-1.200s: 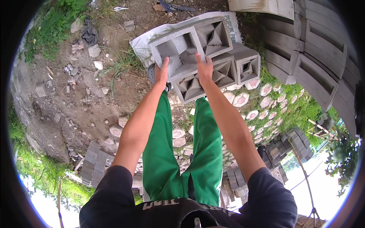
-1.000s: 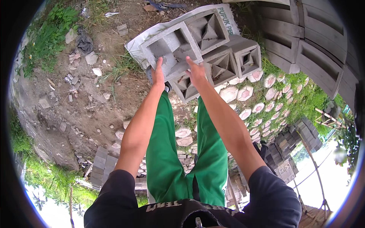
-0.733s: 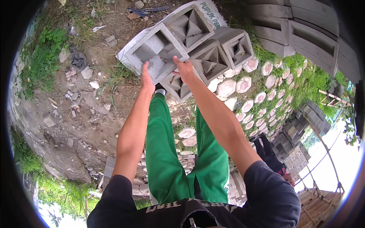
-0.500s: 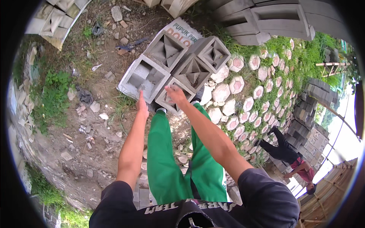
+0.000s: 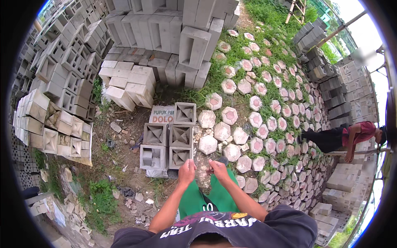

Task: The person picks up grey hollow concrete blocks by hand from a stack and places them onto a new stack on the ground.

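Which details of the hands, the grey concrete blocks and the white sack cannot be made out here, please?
Head view: much of the white printed sack, hidden under the hollow grey concrete blocks.
Head view: whether the bare left hand touches the nearest block, whose corner it overlaps.
Head view: the palm of the bare right hand, hidden by the hand itself.
Head view: the outermost stacked grey blocks at left, cut off by the picture's round edge.
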Demonstrator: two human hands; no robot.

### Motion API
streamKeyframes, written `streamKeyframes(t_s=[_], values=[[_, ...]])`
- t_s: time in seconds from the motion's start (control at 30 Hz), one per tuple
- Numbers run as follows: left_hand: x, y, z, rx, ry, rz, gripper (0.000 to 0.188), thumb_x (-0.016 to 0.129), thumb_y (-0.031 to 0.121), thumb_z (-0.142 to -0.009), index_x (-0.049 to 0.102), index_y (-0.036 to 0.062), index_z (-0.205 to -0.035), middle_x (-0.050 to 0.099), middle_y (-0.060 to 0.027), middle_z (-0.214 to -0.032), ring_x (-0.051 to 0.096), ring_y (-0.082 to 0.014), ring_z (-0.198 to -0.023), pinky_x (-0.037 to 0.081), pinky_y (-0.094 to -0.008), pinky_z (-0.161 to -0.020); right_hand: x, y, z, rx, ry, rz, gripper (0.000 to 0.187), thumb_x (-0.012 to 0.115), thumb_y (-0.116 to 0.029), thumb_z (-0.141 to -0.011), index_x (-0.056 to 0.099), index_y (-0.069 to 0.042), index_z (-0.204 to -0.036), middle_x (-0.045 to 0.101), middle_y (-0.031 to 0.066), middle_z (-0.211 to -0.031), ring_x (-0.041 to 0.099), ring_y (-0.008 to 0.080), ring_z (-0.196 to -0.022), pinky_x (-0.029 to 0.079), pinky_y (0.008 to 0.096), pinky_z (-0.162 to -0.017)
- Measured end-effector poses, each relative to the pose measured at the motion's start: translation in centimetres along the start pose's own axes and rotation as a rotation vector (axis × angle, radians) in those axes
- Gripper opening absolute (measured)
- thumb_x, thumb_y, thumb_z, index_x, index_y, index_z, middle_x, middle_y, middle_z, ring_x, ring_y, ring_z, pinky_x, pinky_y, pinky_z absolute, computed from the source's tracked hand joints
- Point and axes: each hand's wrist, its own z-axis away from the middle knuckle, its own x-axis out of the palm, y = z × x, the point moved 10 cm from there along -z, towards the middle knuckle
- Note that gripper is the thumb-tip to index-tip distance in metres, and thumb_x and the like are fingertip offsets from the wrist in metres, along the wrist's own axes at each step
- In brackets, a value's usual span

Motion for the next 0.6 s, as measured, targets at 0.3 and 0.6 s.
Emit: streamKeyframes(t_s=[0.3,0.6], values=[[14.3,18.8,-0.9,0.314,-0.208,0.047,0.056,0.033,0.036,-0.1,0.056,0.0014,-0.063,0.058,-0.0113,-0.06,0.059,-0.0278,-0.061,0.046,-0.0374,-0.062,-18.6,-13.9,6.2,-0.395,0.11,-0.122,0.029,0.051,-0.028,-0.097,0.058,-0.004,-0.083,0.061,0.0036,-0.076,0.059,0.0111,-0.071,0.05,0.0271,-0.07],[29.0,31.5,2.2,0.315,-0.531,0.126,0.036,0.052,0.027,-0.097,0.062,-0.0019,-0.078,0.065,-0.0055,-0.077,0.059,-0.0109,-0.073,0.047,-0.0277,-0.071,-37.4,-15.9,12.8,-0.527,0.47,-0.39,0.014,0.066,-0.013,-0.086,0.058,-0.002,-0.091,0.062,0.0021,-0.08,0.058,0.0086,-0.073,0.049,0.0239,-0.07]])
